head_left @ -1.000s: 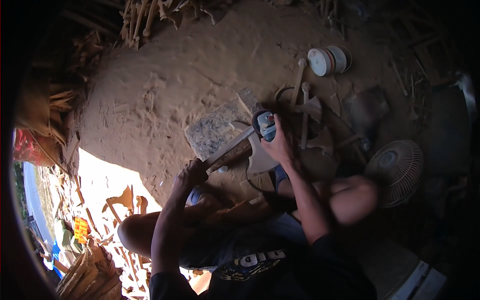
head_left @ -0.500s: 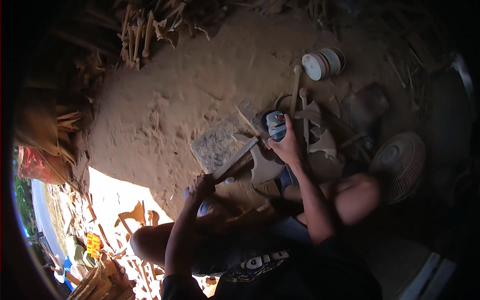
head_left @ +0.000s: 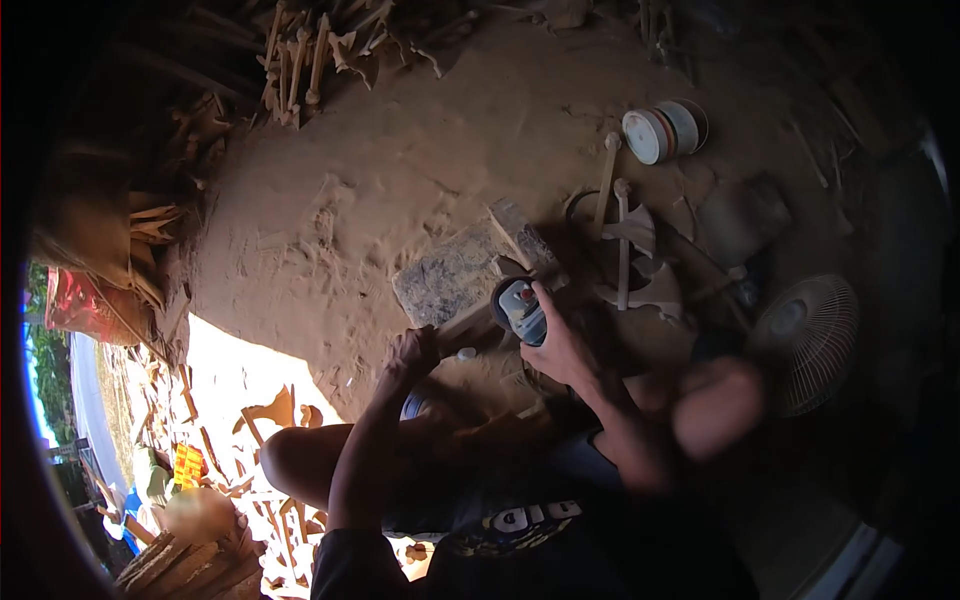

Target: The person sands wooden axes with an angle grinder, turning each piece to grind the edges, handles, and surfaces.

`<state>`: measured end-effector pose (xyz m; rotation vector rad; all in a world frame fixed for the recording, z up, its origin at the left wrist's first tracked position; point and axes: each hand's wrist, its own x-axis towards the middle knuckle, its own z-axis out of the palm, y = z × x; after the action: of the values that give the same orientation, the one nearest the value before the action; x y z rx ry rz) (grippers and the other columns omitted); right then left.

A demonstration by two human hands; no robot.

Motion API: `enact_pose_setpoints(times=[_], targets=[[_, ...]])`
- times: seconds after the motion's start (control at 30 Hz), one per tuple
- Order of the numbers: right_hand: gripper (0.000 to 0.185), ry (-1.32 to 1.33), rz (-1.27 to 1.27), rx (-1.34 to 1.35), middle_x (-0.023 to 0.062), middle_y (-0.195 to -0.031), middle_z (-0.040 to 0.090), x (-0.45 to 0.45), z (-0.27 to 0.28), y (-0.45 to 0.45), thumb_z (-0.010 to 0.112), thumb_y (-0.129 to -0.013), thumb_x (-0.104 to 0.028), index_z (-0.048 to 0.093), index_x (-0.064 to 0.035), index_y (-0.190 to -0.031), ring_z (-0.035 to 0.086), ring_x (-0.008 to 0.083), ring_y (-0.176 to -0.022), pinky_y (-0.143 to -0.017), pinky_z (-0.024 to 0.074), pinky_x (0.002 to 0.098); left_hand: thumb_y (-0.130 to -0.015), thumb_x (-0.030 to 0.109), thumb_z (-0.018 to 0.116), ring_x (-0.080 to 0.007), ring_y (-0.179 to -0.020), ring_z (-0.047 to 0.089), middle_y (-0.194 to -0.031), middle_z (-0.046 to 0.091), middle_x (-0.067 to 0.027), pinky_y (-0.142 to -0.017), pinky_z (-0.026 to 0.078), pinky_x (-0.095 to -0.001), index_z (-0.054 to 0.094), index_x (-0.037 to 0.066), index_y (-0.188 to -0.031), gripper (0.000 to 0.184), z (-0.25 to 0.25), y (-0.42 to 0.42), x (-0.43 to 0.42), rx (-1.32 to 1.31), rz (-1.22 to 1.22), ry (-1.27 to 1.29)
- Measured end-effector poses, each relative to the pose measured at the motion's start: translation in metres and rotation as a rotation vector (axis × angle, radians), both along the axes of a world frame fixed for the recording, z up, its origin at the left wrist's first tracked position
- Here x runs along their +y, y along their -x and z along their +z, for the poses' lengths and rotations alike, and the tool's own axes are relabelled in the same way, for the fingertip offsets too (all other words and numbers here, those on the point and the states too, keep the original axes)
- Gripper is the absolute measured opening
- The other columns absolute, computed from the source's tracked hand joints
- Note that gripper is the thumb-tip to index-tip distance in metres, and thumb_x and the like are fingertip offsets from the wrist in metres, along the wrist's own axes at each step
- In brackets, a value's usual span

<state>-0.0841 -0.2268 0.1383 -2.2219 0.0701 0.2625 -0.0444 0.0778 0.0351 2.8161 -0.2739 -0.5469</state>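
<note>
My left hand is closed around the handle end of a wooden axe-shaped piece, which slants up to the right. My right hand grips an angle grinder with a grey body and a dark round disc. The grinder lies over the middle of the wooden piece and hides part of it; contact there is hard to make out. Behind them sits a rough stone block with a wooden strip on it. A small white round object lies below the wooden piece.
More wooden axe shapes lie on the sandy floor at right, near a white bucket on its side. A round fan stands by my knee. Wooden pieces are piled at upper left and in the sunlit lower left.
The grinder has moved left and down, from beside the wooden axe head to over the piece. The axe-shaped piece has shifted and its blade is now mostly hidden. The view has shifted slightly.
</note>
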Motion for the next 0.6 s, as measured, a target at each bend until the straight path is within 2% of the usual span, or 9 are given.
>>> enact_pose_setpoints(times=[0.13, 0.17, 0.27, 0.37, 0.6], targets=[[0.091, 0.134, 0.117, -0.079, 0.027, -0.144, 0.053, 0.022, -0.009, 0.014, 0.074, -0.078, -0.016, 0.029, -0.0055, -0.157, 0.057, 0.0449, -0.124, -0.104, 0.0478, 0.0448, -0.087, 0.029, 0.065, -0.0463, -0.078, 0.069, -0.081, 0.07, -0.0237, -0.067, 0.054, -0.0581, 0.064, 0.011, -0.099, 0.022, -0.017, 0.013, 0.004, -0.161, -0.028, -0.009], [0.09, 0.068, 0.071, -0.013, 0.0275, -0.137, 0.058, 0.031, -0.012, 0.015, 0.074, -0.078, -0.019, 0.031, -0.0051, -0.156, 0.06, 0.0465, -0.118, -0.099, 0.0506, 0.0477, -0.088, 0.029, 0.064, -0.0461, -0.077, 0.069, -0.081, 0.07, -0.0237, -0.067, 0.054, -0.0579, 0.064, 0.011, -0.101, 0.022, -0.018, 0.013, 0.004, -0.125, -0.021, -0.01], [0.088, 0.14, 0.095, -0.041, 0.0288, -0.128, 0.063, 0.041, 0.012, 0.014, 0.074, -0.079, -0.02, 0.033, -0.0047, -0.155, 0.064, 0.0479, -0.108, -0.091, 0.0535, 0.0508, -0.091, 0.029, 0.061, -0.0455, -0.076, 0.069, -0.081, 0.07, -0.0236, -0.065, 0.054, -0.0572, 0.063, 0.012, -0.103, 0.022, -0.011, 0.012, 0.002, -0.054, -0.012, -0.006], [0.086, 0.235, 0.137, 0.081, 0.0295, -0.118, 0.066, 0.046, 0.011, 0.012, 0.073, -0.079, -0.021, 0.034, -0.0045, -0.154, 0.066, 0.0489, -0.099, -0.085, 0.0548, 0.0528, -0.094, 0.029, 0.058, -0.0453, -0.077, 0.069, -0.083, 0.07, -0.0235, -0.065, 0.054, -0.0566, 0.062, 0.012, -0.104, 0.02, -0.012, 0.017, 0.003, -0.042, -0.011, -0.003], [0.085, 0.275, 0.127, 0.062, 0.03, -0.116, 0.067, 0.05, 0.002, 0.012, 0.073, -0.079, -0.021, 0.034, -0.0052, -0.153, 0.066, 0.0491, -0.098, -0.084, 0.0543, 0.0541, -0.096, 0.029, 0.056, -0.0448, -0.08, 0.07, -0.085, 0.071, -0.0226, -0.066, 0.055, -0.0569, 0.062, 0.013, -0.106, 0.02, -0.004, 0.013, 0.0, 0.029, 0.006, -0.03]])
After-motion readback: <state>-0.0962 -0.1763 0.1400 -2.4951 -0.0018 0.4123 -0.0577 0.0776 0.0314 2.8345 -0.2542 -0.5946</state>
